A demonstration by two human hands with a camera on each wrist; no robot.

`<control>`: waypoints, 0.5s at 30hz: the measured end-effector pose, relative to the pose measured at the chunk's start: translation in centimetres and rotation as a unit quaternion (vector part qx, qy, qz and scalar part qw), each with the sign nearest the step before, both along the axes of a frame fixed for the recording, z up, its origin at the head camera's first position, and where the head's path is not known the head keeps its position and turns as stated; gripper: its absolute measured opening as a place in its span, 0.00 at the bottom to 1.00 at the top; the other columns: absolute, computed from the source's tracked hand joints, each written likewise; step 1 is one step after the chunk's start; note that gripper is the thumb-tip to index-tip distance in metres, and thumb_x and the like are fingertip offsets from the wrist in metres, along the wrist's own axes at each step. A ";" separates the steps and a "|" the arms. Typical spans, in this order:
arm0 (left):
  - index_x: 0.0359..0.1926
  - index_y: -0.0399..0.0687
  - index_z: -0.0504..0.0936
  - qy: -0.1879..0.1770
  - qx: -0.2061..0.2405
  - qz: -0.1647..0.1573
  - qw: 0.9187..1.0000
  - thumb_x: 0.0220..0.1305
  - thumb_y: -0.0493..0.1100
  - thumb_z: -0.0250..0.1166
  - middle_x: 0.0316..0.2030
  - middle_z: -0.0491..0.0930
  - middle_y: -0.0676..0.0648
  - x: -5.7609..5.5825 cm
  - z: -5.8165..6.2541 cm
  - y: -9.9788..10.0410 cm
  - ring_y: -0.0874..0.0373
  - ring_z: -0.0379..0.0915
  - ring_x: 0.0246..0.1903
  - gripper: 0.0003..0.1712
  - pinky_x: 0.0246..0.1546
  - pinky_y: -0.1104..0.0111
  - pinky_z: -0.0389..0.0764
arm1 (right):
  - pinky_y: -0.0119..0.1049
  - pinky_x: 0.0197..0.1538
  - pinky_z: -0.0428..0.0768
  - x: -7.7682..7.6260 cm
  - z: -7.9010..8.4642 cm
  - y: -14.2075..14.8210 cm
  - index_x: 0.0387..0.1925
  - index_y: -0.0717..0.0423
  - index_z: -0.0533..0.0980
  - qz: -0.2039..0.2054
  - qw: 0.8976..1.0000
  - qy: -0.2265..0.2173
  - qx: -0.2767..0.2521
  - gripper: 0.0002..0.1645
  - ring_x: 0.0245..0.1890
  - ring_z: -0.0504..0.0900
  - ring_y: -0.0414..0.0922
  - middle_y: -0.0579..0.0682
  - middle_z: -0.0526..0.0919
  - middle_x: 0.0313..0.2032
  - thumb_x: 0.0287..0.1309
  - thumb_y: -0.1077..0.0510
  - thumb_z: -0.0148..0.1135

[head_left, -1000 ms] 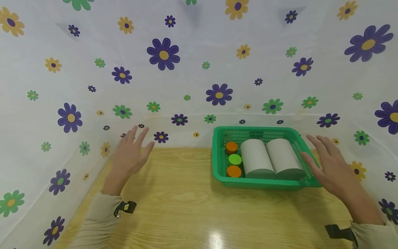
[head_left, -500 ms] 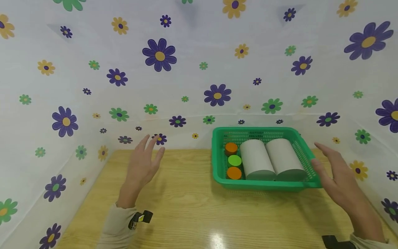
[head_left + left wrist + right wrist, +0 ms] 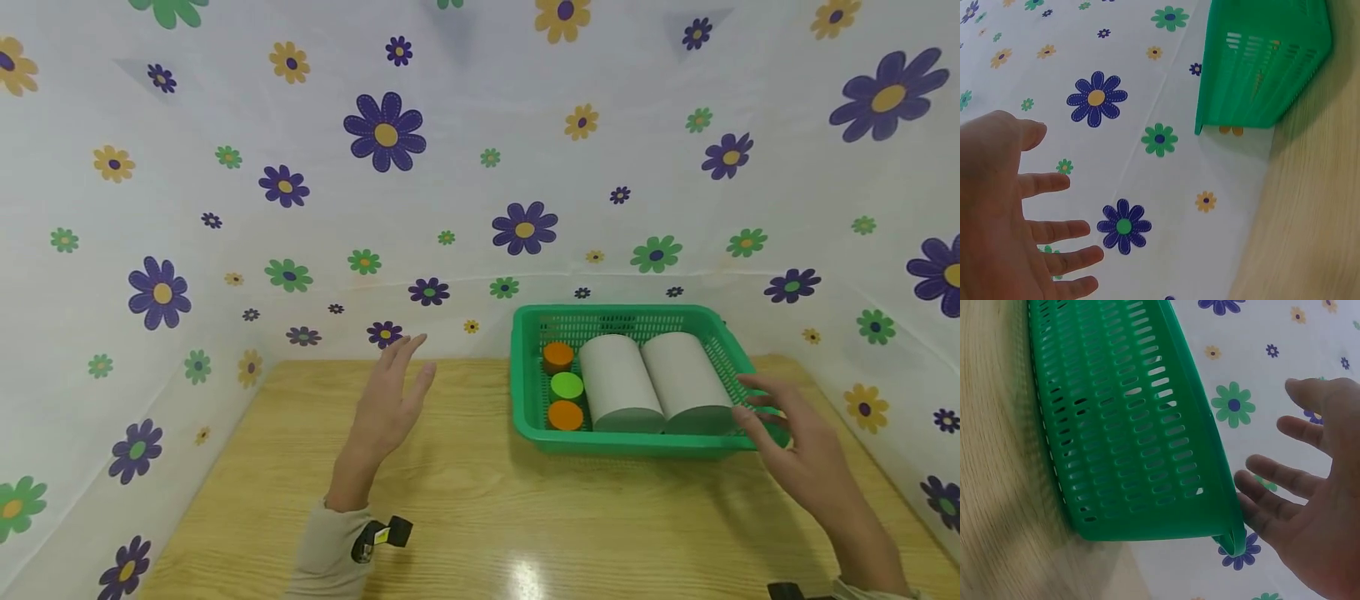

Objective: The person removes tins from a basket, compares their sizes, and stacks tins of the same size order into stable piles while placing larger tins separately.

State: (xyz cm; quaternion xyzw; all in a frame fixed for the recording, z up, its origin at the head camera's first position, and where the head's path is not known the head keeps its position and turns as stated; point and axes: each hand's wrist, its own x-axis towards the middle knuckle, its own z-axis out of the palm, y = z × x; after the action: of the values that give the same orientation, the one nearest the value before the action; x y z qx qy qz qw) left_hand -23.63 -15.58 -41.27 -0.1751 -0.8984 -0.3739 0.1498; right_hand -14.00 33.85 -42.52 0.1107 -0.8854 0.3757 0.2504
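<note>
A green slotted plastic basket [image 3: 637,445] stands on the table at the right of the head view. Inside lie two white cylinders [image 3: 621,383] side by side. To their left sit an orange round piece [image 3: 558,357], a bright green one [image 3: 566,386] and another orange one [image 3: 565,415]. My right hand [image 3: 802,454] hovers at the basket's right end, fingers spread and slightly bent near the rim [image 3: 1225,456]; whether they touch it I cannot tell. Apart from the basket, on its left, my left hand [image 3: 382,412] is in the air with fingers extended, holding nothing.
The wooden table [image 3: 450,500] runs up to a white flower-printed cloth [image 3: 450,200] that hangs behind and along both sides. The basket's back stands close to that cloth. A dark strapped device [image 3: 382,537] sits at the left wrist.
My left hand has moved right, toward the basket. The right hand has shifted slightly lower, and its fingers bend more near the basket's right end. The basket has stayed put.
</note>
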 end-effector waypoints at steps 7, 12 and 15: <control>0.76 0.47 0.64 0.003 0.075 -0.080 0.994 0.81 0.53 0.51 0.74 0.61 0.43 0.3 -0.3 3.1 0.45 0.55 0.75 0.31 0.73 0.44 0.59 | 0.13 0.50 0.71 -0.1 -0.5 -0.4 0.65 0.56 0.74 0.020 1.000 -0.014 0.019 0.26 0.49 0.76 0.24 0.37 0.77 0.57 0.67 0.64 0.66; 0.75 0.46 0.66 0.003 0.093 -0.107 0.990 0.80 0.53 0.52 0.73 0.66 0.46 0.3 -1.0 5.4 0.49 0.59 0.73 0.30 0.72 0.47 0.62 | 0.16 0.48 0.71 0.0 -0.6 -0.7 0.61 0.54 0.77 0.031 0.998 -0.040 0.038 0.22 0.46 0.78 0.27 0.46 0.83 0.51 0.67 0.61 0.67; 0.74 0.46 0.68 0.002 0.101 -0.115 0.988 0.79 0.53 0.54 0.71 0.68 0.47 0.2 -1.4 6.7 0.50 0.63 0.71 0.30 0.71 0.49 0.66 | 0.21 0.47 0.73 0.1 -0.5 -0.8 0.58 0.53 0.78 0.038 0.996 -0.056 0.050 0.20 0.46 0.78 0.32 0.52 0.83 0.50 0.67 0.59 0.68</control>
State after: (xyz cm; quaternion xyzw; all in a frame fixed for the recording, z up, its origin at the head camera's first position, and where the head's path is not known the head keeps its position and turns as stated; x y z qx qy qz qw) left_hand -23.44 -8.84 -42.64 -0.2619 -0.8298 -0.4768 0.1250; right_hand -13.87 33.08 -43.00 0.1354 -0.9108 0.3458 0.1805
